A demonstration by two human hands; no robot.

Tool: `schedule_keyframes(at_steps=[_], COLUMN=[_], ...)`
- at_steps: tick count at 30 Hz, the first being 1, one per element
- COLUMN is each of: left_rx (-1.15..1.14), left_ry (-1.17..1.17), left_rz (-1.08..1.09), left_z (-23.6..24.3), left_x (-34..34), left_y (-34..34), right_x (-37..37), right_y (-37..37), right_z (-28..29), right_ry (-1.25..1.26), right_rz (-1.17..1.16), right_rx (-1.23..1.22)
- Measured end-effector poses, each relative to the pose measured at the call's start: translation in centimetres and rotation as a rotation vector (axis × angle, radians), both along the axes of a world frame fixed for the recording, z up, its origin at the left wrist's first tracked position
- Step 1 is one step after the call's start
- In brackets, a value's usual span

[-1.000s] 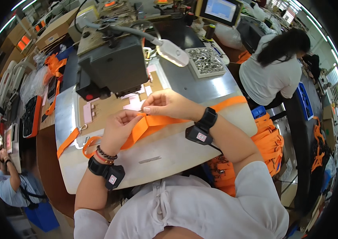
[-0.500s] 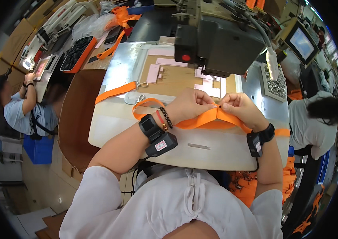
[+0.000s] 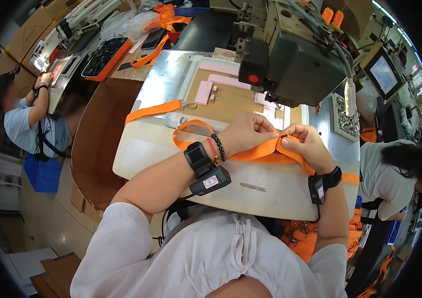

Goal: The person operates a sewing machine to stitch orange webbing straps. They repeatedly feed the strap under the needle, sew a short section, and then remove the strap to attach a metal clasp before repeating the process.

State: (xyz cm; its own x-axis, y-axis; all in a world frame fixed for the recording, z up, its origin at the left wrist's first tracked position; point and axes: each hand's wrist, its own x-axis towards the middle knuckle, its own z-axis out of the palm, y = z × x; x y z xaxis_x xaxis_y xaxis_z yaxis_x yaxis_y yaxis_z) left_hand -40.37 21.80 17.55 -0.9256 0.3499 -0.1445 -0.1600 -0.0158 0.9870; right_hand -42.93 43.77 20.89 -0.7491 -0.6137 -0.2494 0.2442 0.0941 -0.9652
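Note:
An orange webbing strap (image 3: 256, 153) stretches between my hands over the near part of the worktable. My left hand (image 3: 248, 135) pinches it with thumb and fingertips. Close beside it, my right hand (image 3: 304, 147) grips the same strap, and a small dark piece (image 3: 284, 136) shows at its fingertips, too small to name. A loop of orange webbing with a metal snap hook (image 3: 182, 121) lies left of my left wrist. Farther left rests another orange strap (image 3: 154, 110) ending in a snap hook (image 3: 189, 105).
A dark sewing machine head (image 3: 298, 57) stands over a brown-and-pink template (image 3: 228, 94) beyond my hands. A tray of metal hardware (image 3: 345, 118) sits at right, an orange bin of black parts (image 3: 105, 57) at left. Co-workers sit on both sides. Orange straps (image 3: 303, 238) hang below the table.
The whole view has shifted slightly. My right fingers have changed their hold at the strap, and the small dark piece now shows more plainly between them. My left hand still pinches the strap.

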Motion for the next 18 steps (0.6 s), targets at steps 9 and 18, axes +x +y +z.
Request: schedule_keyframes(at_steps=[9,18], left_rx=[-0.009,-0.279], left_ry=[0.044,0.281], left_rz=[-0.083,0.031], left_z=[0.5,1.7], left_x=[-0.3,0.7], left_y=[-0.6,0.0], right_x=[0.0,0.2], right_y=[0.2,-0.1], right_z=[-0.1,-0.2], right_ry=[0.006,0.026], right_rz=[0.01,0.008], right_rx=[-0.037,-0.043])
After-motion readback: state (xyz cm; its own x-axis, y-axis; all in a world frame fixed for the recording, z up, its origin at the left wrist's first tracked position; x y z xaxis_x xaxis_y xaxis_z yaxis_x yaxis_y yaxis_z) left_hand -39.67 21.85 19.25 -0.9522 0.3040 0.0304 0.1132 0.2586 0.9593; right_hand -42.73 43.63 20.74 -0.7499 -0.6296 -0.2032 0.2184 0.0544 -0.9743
